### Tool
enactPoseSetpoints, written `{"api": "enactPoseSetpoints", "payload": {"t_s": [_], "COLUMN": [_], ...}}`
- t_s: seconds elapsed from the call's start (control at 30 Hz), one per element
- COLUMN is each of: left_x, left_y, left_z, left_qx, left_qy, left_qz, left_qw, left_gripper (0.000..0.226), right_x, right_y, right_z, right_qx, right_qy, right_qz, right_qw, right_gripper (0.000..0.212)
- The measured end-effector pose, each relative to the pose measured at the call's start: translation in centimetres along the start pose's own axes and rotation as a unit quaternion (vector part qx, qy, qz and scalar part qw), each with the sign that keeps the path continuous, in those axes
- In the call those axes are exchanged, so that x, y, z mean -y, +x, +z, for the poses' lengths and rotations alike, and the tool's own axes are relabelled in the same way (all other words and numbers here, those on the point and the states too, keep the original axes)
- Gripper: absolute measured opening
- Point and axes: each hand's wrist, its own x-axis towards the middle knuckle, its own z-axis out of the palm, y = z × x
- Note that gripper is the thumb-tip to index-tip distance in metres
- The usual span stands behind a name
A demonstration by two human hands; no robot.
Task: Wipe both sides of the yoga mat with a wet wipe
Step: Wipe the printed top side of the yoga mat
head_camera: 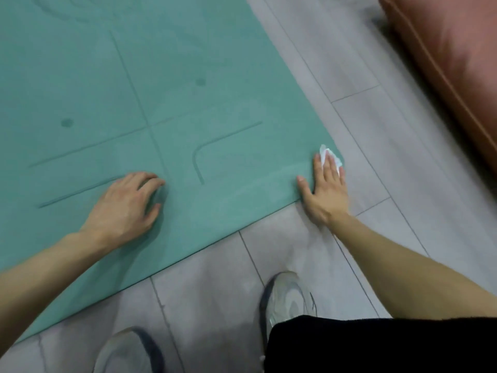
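A teal yoga mat [113,84] with embossed guide lines lies flat on the floor, filling the upper left. My right hand [324,187] lies flat on the mat's near right corner, fingers straight, pressing a white wet wipe [331,157] that shows beyond the fingertips. My left hand [129,205] rests on the mat near its front edge, with its fingers bent and the fingertips touching the surface. A faint damp streak runs left from the right hand.
Grey wood-look floor planks [349,84] surround the mat. An orange-brown leather sofa or cushion [451,57] stands at the upper right. My two light sneakers [289,294] and a black trouser leg [376,345] are at the bottom.
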Motion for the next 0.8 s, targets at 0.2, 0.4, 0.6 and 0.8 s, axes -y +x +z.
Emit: {"api": "enactPoseSetpoints", "payload": {"t_s": [0.2, 0.4, 0.6, 0.8], "left_x": [-3.3, -6.8, -7.5, -8.0], "left_y": [4.7, 8.6, 11.7, 15.8], "left_z": [-1.4, -1.2, -3.0, -2.7], "left_qx": [-0.007, 0.054, 0.100, 0.138], "left_qy": [0.007, 0.028, 0.101, 0.099], "left_qz": [0.058, 0.105, 0.135, 0.086], "left_qw": [0.998, 0.993, 0.981, 0.982], "left_gripper": [0.051, 0.068, 0.087, 0.107], "right_x": [10.5, 0.3, 0.5, 3.3], "right_y": [-6.8, -1.4, 0.4, -2.5], "right_z": [2.6, 0.7, -0.3, 1.8], "right_qx": [0.058, -0.001, -0.026, 0.023], "right_qy": [0.016, -0.010, 0.050, 0.021], "right_qz": [-0.293, -0.231, -0.004, -0.336], "right_qw": [0.954, 0.973, 0.998, 0.941], "right_gripper": [0.088, 0.074, 0.087, 0.079]}}
